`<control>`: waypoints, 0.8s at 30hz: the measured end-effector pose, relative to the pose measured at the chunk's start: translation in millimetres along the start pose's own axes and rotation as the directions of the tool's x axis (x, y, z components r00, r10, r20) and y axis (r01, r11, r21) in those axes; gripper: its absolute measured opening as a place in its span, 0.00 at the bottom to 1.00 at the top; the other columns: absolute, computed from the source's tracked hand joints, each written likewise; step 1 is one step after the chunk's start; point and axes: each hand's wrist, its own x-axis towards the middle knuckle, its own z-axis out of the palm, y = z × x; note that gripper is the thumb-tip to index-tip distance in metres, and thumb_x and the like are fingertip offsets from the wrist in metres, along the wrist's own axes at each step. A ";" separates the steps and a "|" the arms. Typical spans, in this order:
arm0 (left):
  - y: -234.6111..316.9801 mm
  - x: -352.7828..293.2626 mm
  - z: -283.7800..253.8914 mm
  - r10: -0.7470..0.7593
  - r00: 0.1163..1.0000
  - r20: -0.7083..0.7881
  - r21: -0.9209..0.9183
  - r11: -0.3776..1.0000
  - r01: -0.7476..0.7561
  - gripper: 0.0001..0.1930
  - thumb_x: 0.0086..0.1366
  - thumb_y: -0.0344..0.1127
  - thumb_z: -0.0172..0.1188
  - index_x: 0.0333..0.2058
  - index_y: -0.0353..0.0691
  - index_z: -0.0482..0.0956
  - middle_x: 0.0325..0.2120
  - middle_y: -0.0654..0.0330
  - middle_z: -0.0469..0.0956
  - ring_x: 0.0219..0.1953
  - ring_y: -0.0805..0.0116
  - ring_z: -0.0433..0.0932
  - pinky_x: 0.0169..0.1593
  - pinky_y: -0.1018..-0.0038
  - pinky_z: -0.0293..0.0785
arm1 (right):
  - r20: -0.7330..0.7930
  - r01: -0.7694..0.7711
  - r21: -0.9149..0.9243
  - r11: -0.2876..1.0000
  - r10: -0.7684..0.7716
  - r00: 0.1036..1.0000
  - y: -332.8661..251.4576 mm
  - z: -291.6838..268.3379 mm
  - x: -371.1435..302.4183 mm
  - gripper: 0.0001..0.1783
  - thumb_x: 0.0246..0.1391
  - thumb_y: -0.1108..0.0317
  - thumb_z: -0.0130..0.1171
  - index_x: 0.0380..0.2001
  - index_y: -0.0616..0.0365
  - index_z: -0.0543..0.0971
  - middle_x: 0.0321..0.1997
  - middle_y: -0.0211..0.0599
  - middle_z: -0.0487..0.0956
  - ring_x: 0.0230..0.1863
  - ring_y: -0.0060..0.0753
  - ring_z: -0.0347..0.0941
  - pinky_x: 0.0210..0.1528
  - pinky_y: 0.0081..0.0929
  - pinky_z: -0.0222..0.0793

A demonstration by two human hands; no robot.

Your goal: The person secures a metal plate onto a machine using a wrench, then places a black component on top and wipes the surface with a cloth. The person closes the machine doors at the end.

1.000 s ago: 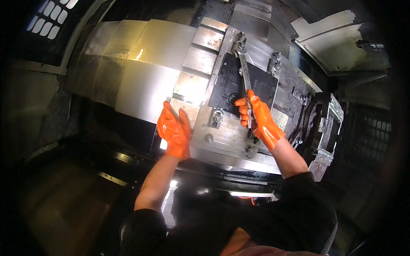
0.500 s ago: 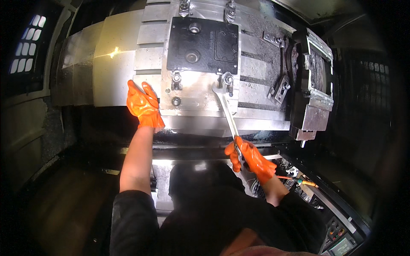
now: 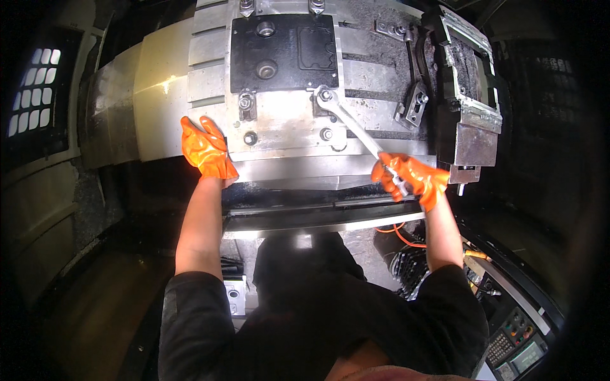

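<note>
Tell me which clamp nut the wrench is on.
The clamp nut just below the lower right corner of the black plate; only it has the wrench around it.

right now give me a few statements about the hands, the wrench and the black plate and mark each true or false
1. The right hand grips a combination wrench. True.
2. The left hand holds a second wrench. False: no tool shows in it; it is near the left end of the slotted metal table.
3. The wrench's ring end is at a nut near the lower right corner of the black plate. True.
4. The black plate's two large round recesses are on its right half. False: they are on its left half.
</note>
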 end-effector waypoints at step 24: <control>-42.4 0.7 39.5 -0.069 0.998 -0.004 -0.347 0.936 0.063 0.20 0.72 0.53 0.57 0.45 0.41 0.71 0.35 0.56 0.74 0.37 0.62 0.73 0.38 0.66 0.75 | -0.115 0.080 0.021 0.997 -0.077 0.990 -0.3 51.7 -10.7 0.29 0.64 0.38 0.56 0.33 0.57 0.79 0.16 0.25 0.68 0.14 0.23 0.63 0.18 0.23 0.57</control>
